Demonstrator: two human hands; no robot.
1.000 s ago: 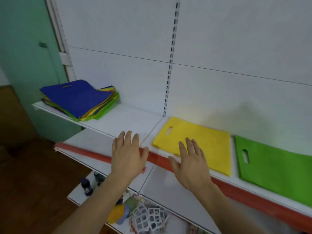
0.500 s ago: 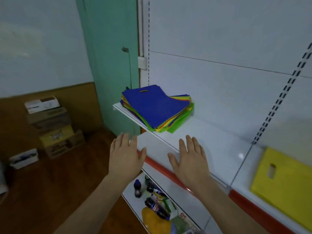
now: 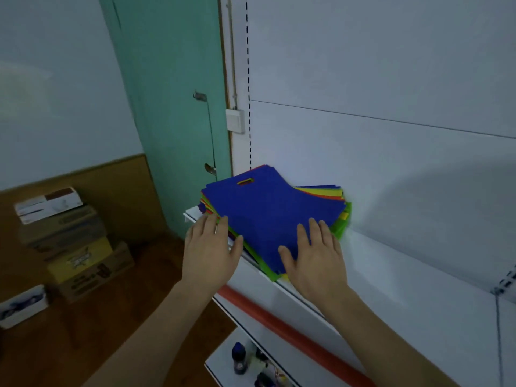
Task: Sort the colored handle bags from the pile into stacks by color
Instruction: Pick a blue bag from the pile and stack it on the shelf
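A pile of flat handle bags lies at the left end of the white shelf (image 3: 405, 277). A blue bag (image 3: 268, 213) with a slot handle is on top; green, yellow, red and orange edges (image 3: 339, 208) stick out beneath it. My left hand (image 3: 209, 250) has straight fingers at the pile's front left edge, fingertips touching the bag edges. My right hand (image 3: 315, 258) lies flat with spread fingers on the blue bag's near right corner. Neither hand holds anything.
A teal door (image 3: 167, 107) stands left of the shelf unit. Stacked cardboard boxes (image 3: 69, 247) sit on the wooden floor at the left. A red strip (image 3: 293, 336) runs along the lower shelf's front edge, with bottles (image 3: 240, 358) below.
The view swung left from the yellow and green bags toward the pile. Both hands moved forward from the shelf's front edge onto the pile; the right hand now rests on the blue bag.
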